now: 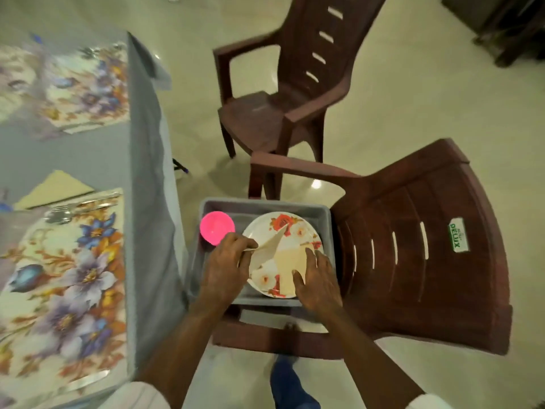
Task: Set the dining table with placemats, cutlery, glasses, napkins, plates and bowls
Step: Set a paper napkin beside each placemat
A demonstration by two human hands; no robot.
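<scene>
A grey tub (pixel 265 203) stands on the seat of a brown chair (pixel 418 249). Inside it lie a white plate with red flowers (pixel 290 225) and a pink bowl (pixel 216 226). A cream napkin (pixel 287 261) lies on the plate. My left hand (pixel 228 261) pinches one corner of the napkin and lifts it. On another part of the napkin my right hand (pixel 318 278) rests with straight fingers. On the table at left lie a floral placemat (pixel 67 278) with cutlery (pixel 63 214) and a folded napkin (pixel 56 188).
A grey cloth (pixel 147 160) hangs over the table edge right beside the tub. A second floral placemat (pixel 85 90) lies further back. A second brown chair (pixel 283 93) stands behind the tub on the pale tiled floor. A knife (pixel 88 379) lies at the near placemat's edge.
</scene>
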